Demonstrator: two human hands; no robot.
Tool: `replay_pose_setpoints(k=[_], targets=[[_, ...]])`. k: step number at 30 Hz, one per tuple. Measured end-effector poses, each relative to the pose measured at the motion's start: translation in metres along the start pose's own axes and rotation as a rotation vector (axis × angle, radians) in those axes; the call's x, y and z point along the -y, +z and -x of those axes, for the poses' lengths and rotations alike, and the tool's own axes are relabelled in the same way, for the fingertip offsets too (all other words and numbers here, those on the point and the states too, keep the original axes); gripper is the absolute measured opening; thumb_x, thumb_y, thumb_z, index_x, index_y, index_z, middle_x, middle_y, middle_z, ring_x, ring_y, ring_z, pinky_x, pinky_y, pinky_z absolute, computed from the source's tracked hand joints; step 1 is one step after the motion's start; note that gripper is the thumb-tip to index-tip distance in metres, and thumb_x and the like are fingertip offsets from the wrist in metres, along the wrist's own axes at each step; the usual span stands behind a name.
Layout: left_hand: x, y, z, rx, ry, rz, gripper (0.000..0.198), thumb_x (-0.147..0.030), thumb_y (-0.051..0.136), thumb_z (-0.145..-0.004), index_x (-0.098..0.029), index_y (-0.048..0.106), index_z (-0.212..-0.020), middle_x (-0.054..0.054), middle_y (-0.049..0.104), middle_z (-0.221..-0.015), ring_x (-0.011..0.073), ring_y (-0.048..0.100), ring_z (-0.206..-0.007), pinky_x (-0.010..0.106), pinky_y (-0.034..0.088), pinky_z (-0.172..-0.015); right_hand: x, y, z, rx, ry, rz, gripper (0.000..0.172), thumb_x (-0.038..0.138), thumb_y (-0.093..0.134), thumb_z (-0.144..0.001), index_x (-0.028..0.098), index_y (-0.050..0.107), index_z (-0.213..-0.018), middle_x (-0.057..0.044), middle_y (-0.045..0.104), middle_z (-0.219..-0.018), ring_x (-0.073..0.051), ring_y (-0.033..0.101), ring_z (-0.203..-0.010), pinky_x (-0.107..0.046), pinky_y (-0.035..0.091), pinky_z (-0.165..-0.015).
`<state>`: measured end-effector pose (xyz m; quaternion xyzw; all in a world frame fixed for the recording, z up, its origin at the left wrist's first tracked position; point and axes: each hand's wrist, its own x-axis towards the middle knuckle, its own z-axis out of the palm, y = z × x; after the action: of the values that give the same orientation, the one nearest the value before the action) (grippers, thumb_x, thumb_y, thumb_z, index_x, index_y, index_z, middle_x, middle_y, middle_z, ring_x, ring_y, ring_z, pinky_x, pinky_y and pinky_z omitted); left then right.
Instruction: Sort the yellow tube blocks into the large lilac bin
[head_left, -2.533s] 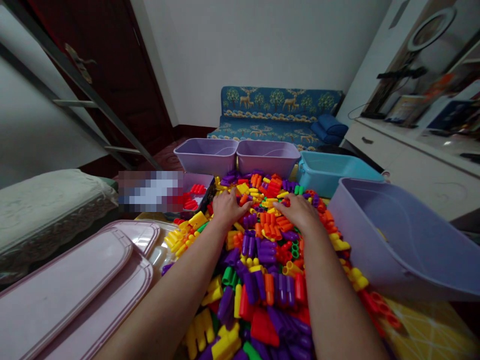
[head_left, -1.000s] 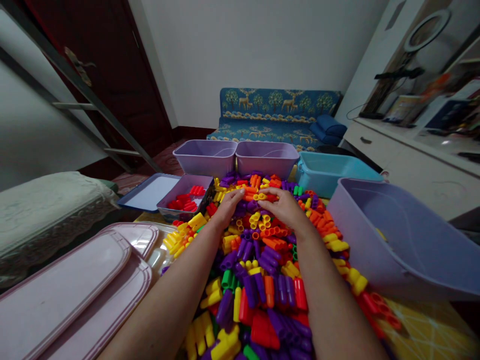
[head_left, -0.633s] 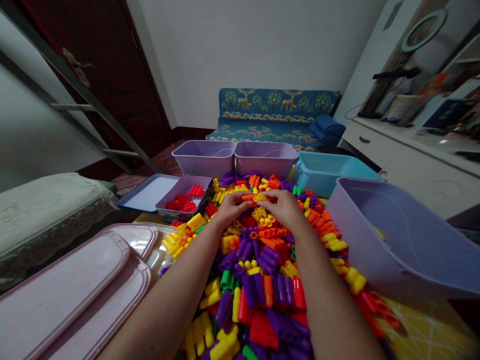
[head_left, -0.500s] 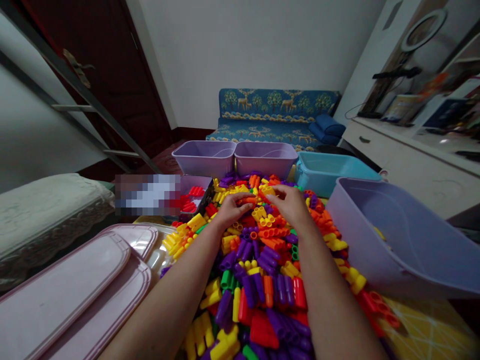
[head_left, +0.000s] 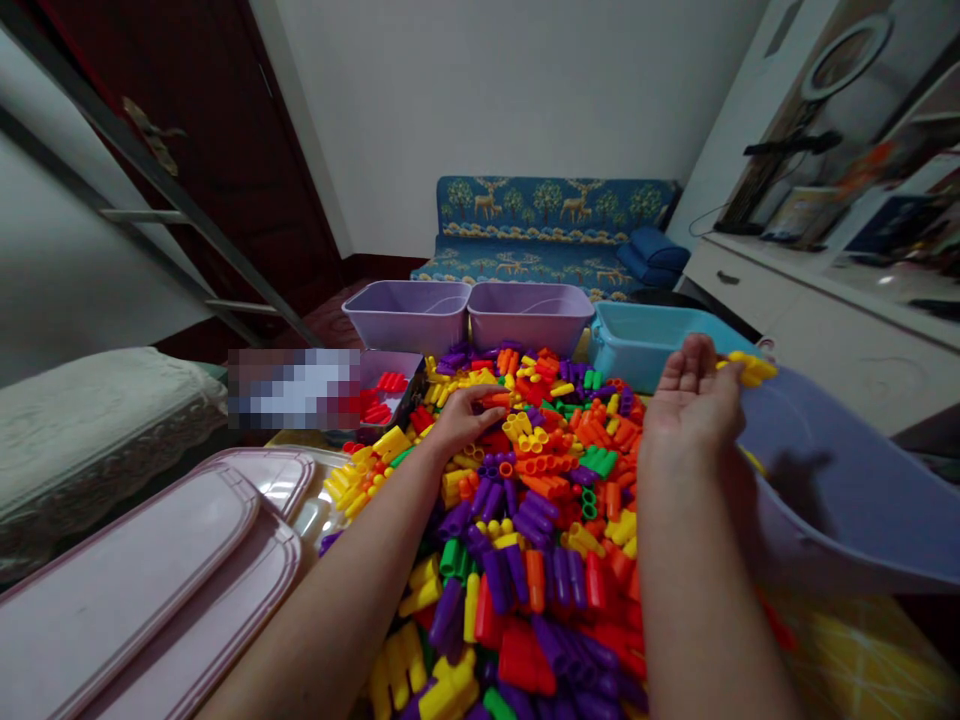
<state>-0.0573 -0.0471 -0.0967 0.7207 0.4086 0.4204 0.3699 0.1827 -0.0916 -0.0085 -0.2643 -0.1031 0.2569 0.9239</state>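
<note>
— Nearest you, it's a heap of colourful plastic pieces [head_left: 533, 515], spread right across the middle!
— And there's your left hand [head_left: 459, 420], low over that heap, an orange piece [head_left: 495, 399] pinched between thumb and fingers!
— Your right hand [head_left: 690, 400] shows you its palm, a yellow piece [head_left: 752, 369] right at the thumb, beside the lavender bin [head_left: 885, 490]!
— Gripped or let go?
— Can't tell! Beyond, two purple bins [head_left: 409, 318] stand side by side, then the patterned sofa [head_left: 555, 215].
</note>
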Motion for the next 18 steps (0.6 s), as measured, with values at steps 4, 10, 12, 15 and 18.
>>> replay_pose_setpoints(k=[4,10,12,15,18], targets=[[-0.002,0.0,0.001,0.01,-0.025,0.008,0.044,-0.042,0.069,-0.073,-0.013,0.07,-0.107,0.008,0.072,-0.101,0.0229,0.067,-0.09,0.03,0.053,-0.078,-0.002,-0.001,0.001,-0.036,0.047,-0.021,0.021,0.033,0.036,-0.097,0.021,0.051,-0.086,-0.001,0.066,-0.098,-0.008,0.067,-0.093,-0.022,0.055,-0.082],[-0.005,0.001,0.001,0.026,-0.05,0.01,0.043,-0.04,0.068,-0.074,-0.012,0.069,-0.107,0.01,0.072,-0.103,0.0232,0.067,-0.087,0.032,0.053,-0.077,-0.005,0.0,0.005,-0.019,0.098,0.068,0.024,0.035,0.033,-0.094,0.022,0.051,-0.085,0.0,0.067,-0.091,-0.008,0.068,-0.081,-0.021,0.055,-0.07],[-0.003,0.001,0.0,-0.015,-0.017,0.004,0.041,-0.039,0.066,-0.077,-0.014,0.068,-0.109,0.011,0.07,-0.109,0.024,0.066,-0.095,0.033,0.052,-0.082,-0.011,-0.001,0.007,0.055,0.156,0.194,0.017,0.033,0.042,-0.089,0.022,0.054,-0.086,0.001,0.068,-0.085,-0.009,0.068,-0.074,-0.02,0.053,-0.064],[-0.002,-0.003,0.0,-0.226,0.074,-0.13,0.04,-0.037,0.062,-0.081,-0.016,0.063,-0.116,0.011,0.065,-0.119,0.0239,0.06,-0.109,0.036,0.047,-0.094,-0.027,-0.005,0.011,0.312,0.258,0.545,0.02,0.038,0.056,-0.078,0.02,0.06,-0.087,-0.002,0.07,-0.081,-0.014,0.068,-0.07,-0.023,0.051,-0.06],[-0.004,-0.009,0.002,-0.43,0.068,-0.421,0.034,-0.033,0.054,-0.086,-0.018,0.062,-0.115,0.011,0.065,-0.114,0.0236,0.058,-0.109,0.037,0.043,-0.098,-0.045,-0.013,0.019,0.66,0.196,0.973,0.033,0.049,0.06,-0.075,0.018,0.065,-0.086,-0.008,0.072,-0.087,-0.02,0.068,-0.082,-0.031,0.051,-0.072]])
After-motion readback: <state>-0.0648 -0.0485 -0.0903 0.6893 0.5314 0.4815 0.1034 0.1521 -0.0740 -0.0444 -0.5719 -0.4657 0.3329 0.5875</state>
